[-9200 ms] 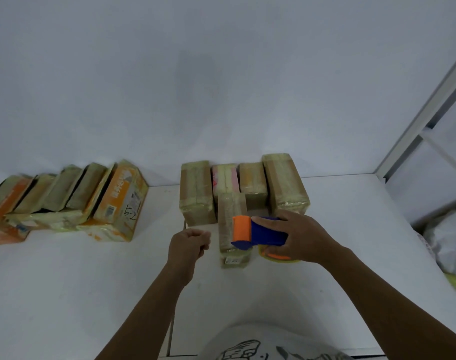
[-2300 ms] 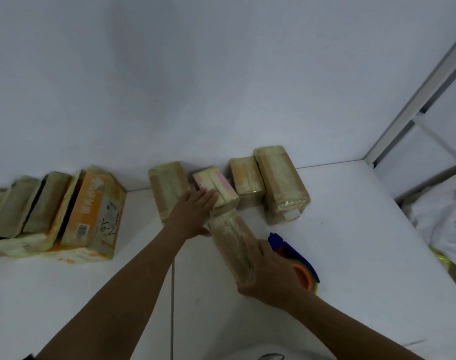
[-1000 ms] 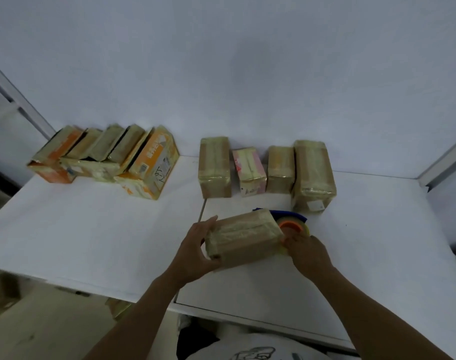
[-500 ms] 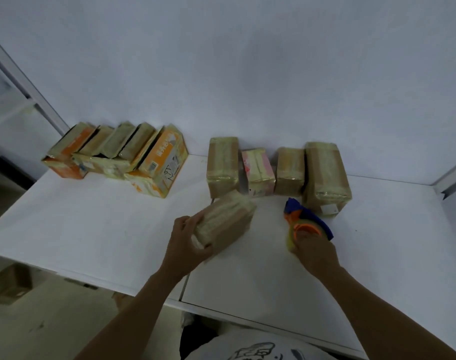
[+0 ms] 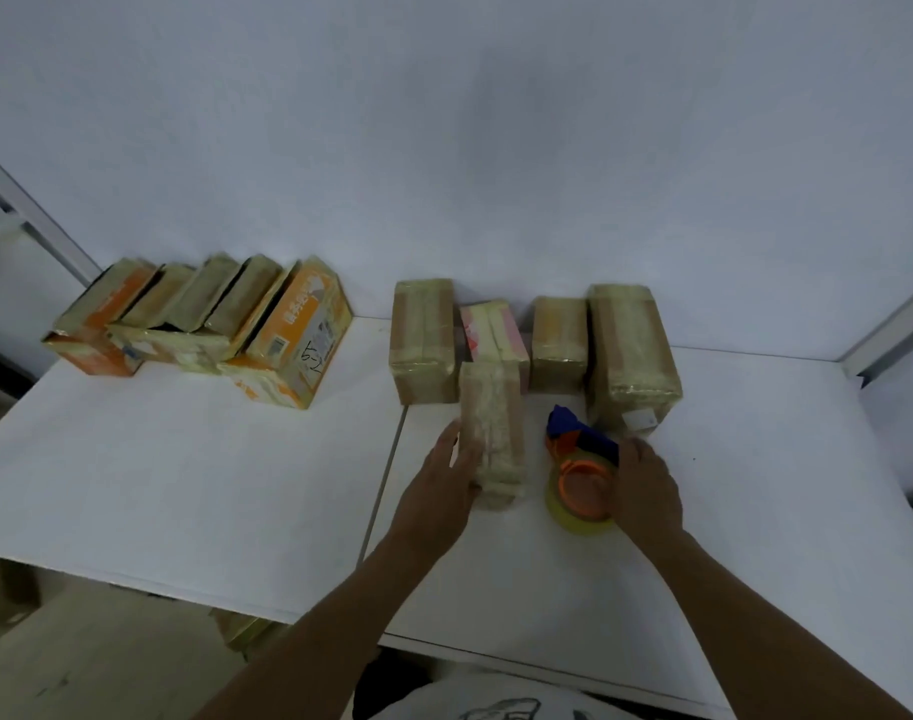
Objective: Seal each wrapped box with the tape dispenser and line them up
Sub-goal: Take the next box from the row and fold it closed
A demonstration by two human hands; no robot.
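— Location of the box?
— The crinkly, tape-wrapped oblong box [image 5: 490, 433] lies lengthwise on the matte white table [image 5: 184, 485]. Its far end is at the pink box [image 5: 490, 330] in the back row. The left hand [image 5: 441, 491] lies along its left side, fingers nearly straight.
— And the tape dispenser?
— The blue-and-orange tape dispenser [image 5: 581, 459], with its glossy round roll, sits just beside it. The right hand [image 5: 646, 491] curls over its right edge.
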